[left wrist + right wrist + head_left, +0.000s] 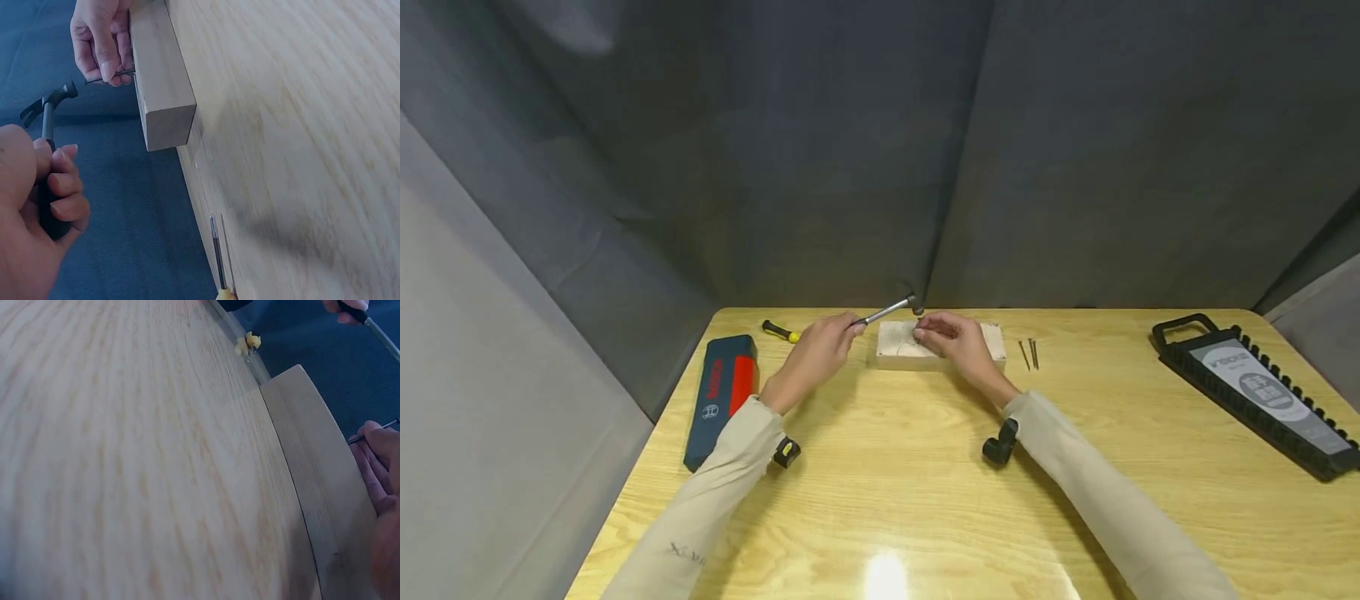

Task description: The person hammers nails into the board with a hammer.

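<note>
My left hand (822, 350) grips a claw hammer (891, 310) by its black handle, fingers wrapped round it in the left wrist view. The hammer head (57, 97) hangs a short way from the head of a nail (109, 77). Thumb and fingers of my right hand (955, 340) pinch that nail, which stands with its point against the top of a pale wooden block (910, 363). The right wrist view shows the nail (390, 424) between the fingertips, partly hidden by the hand. The block lies near the table's back edge.
Several loose nails (1030, 354) lie right of the block. A screwdriver (781, 332) with a yellow-and-black handle is at the back left, behind a blue-and-red Bosch case (718, 400). A black tool rack (1255, 392) rests on the right of the wooden table (880, 483). A dark curtain hangs behind.
</note>
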`<action>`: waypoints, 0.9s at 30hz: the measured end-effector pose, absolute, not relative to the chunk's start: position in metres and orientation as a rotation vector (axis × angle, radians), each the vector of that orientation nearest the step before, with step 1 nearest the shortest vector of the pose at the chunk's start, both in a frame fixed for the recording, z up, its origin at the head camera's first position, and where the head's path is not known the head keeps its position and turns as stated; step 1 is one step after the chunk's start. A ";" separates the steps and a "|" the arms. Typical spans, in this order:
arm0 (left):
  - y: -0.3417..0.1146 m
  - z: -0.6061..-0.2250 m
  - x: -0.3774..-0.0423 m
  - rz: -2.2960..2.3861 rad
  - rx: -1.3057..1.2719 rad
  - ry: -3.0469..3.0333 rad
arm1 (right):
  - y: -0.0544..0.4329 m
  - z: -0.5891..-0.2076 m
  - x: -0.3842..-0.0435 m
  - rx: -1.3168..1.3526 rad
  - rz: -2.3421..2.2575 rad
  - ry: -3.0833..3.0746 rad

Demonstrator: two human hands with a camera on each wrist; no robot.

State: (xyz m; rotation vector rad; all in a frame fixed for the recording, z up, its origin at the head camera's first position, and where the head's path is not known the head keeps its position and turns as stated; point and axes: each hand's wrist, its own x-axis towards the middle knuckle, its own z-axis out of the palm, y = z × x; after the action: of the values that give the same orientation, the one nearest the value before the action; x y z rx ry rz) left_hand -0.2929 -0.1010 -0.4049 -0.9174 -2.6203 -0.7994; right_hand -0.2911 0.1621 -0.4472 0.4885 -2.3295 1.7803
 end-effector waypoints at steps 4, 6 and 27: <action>-0.101 -0.407 -0.294 -0.776 -0.943 -2.636 | 0.163 -0.449 -0.291 0.467 1.778 -2.344; -0.101 -0.406 -0.294 -0.771 -0.944 -2.630 | 0.163 -0.449 -0.291 0.465 1.777 -2.340; -0.100 -0.383 -0.297 -0.804 -0.943 -2.488 | 0.160 -0.451 -0.290 0.525 1.777 -2.263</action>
State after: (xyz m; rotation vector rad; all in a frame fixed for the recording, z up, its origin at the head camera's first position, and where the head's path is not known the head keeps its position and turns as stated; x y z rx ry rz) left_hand -0.2968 -0.1002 -0.3828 -0.9426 -2.4876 -0.8038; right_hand -0.2898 0.1596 -0.4508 0.5254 -2.2629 1.7770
